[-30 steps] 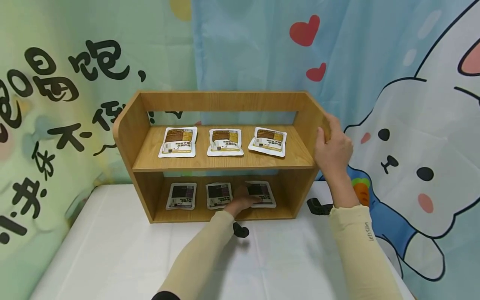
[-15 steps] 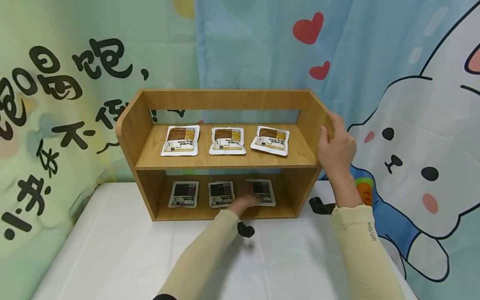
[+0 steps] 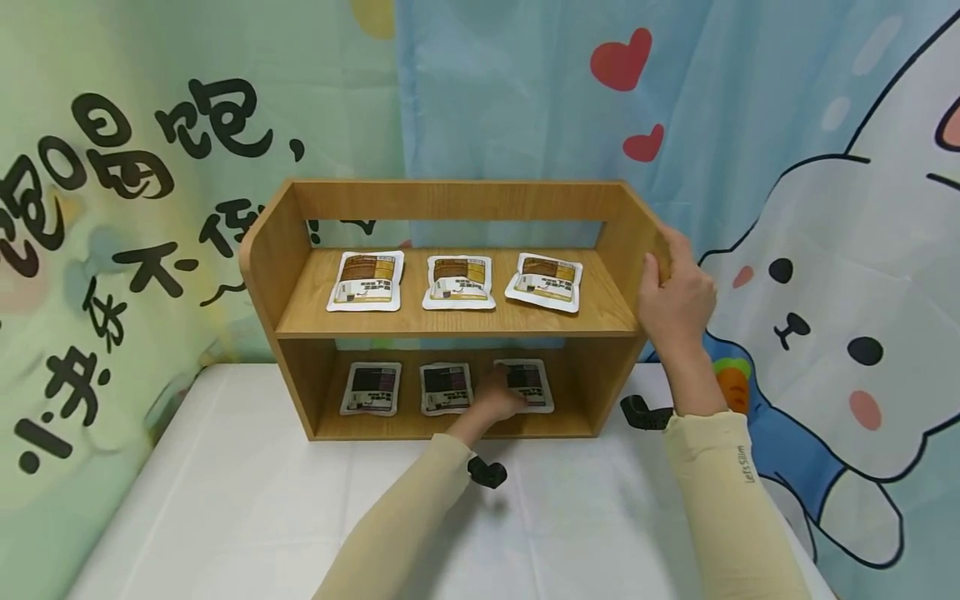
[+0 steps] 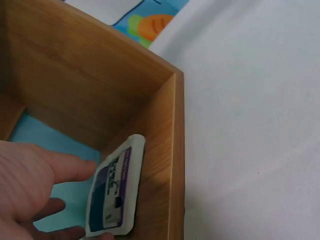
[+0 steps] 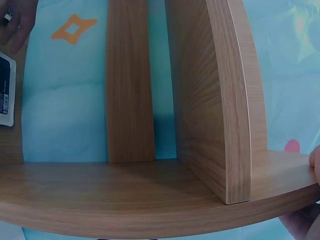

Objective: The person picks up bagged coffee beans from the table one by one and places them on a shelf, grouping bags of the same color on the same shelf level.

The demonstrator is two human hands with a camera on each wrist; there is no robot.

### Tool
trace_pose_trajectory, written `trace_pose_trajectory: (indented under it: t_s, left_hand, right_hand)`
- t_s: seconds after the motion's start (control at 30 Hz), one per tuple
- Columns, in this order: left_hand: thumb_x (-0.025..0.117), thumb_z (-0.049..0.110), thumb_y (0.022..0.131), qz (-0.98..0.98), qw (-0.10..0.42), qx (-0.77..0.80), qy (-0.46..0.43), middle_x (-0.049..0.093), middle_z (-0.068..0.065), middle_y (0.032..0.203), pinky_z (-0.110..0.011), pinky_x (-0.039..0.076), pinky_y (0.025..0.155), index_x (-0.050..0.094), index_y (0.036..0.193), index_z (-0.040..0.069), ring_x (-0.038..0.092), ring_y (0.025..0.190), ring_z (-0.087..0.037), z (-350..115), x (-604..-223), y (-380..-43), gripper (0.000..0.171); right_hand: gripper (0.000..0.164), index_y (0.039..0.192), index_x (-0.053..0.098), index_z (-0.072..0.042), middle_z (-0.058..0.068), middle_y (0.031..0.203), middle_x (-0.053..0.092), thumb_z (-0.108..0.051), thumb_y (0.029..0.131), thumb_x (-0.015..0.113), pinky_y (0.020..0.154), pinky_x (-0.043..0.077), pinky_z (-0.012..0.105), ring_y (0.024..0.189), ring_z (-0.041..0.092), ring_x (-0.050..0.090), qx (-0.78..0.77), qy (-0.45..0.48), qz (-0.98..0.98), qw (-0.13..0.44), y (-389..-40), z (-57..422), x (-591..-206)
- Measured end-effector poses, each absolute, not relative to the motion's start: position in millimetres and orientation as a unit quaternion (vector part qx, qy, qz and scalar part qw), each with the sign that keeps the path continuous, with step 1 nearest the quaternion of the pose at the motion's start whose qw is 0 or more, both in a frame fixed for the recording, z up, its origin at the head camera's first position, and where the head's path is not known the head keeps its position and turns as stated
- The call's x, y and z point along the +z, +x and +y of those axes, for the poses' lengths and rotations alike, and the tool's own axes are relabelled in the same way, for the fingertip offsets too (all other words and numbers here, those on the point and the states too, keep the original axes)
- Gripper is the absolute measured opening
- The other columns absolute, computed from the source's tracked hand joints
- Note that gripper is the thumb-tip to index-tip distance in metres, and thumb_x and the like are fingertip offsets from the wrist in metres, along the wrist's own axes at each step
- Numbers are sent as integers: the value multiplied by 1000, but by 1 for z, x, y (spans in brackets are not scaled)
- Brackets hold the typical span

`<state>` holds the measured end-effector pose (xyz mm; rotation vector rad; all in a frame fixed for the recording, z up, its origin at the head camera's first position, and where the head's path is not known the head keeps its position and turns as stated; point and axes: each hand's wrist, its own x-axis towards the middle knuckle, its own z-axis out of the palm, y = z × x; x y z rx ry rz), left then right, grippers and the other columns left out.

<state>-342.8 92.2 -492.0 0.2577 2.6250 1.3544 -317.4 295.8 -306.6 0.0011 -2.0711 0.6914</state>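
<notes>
A two-tier wooden shelf stands on the white table. My left hand reaches into the lower tier, at the left side of the rightmost white pouch with a dark label. In the left wrist view, the thumb of my left hand is straight at one edge of that pouch, with other fingertips near its lower end. My right hand grips the shelf's right side panel, thumb in front. Only part of the right hand enters the right wrist view.
Two more dark-labelled pouches, a left one and a middle one, lie in the lower tier. On the upper tier lie three brown-and-yellow pouches: left, middle, right. A patterned curtain hangs behind.
The rightmost lower pouch has shifted slightly left within the shelf, with my left hand beside it. The right hand keeps its grip. The whole scene drifts slightly right in the head view.
</notes>
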Motion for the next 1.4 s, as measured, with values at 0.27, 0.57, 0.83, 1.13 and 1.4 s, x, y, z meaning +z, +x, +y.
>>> trace_pose_trajectory:
  t_s: [0.27, 0.57, 0.83, 1.13, 1.4]
  left_hand:
    - [74, 15, 84, 868, 71, 471, 139, 46, -21, 140, -41, 44, 95, 49, 136, -1, 50, 121, -32, 76, -496, -341, 60]
    - [68, 16, 90, 855, 74, 484, 174, 51, -20, 134, -48, 43, 95, 48, 138, -1, 50, 121, -37, 46, -482, -322, 55]
    - [65, 15, 92, 838, 103, 501, 193, 48, -25, 136, -52, 42, 95, 48, 136, -4, 47, 123, -40, 0, -481, -303, 51]
    - [63, 15, 94, 886, 89, 381, 248, 57, -16, 126, -49, 44, 94, 55, 129, -1, 53, 118, -33, -71, -493, -277, 39]
    - [67, 12, 91, 919, 45, 328, 212, 62, -9, 118, -48, 46, 89, 63, 119, 4, 58, 108, -30, -142, -499, -243, 29]
  right_hand:
    - [39, 138, 53, -16, 16, 121, 65, -24, 100, 54, 78, 52, 52, 92, 40, 64, 286, -9, -845, 453, -321, 295, -305]
    - [39, 137, 53, -14, 20, 116, 66, -24, 100, 53, 75, 51, 54, 87, 42, 63, 276, -3, -845, 458, -325, 304, -305]
    - [48, 145, 44, -16, 28, 93, 63, -21, 99, 52, 57, 44, 47, 69, 42, 56, 282, 18, -876, 391, -309, 315, -302]
    - [56, 154, 22, -12, 27, 135, 48, -32, 104, 38, 84, 47, 59, 109, 46, 55, 318, 18, -901, 295, -289, 328, -297]
    - [51, 146, 35, 2, 27, 142, 40, -27, 105, 39, 91, 40, 62, 124, 47, 43, 303, 43, -900, 309, -286, 343, -312]
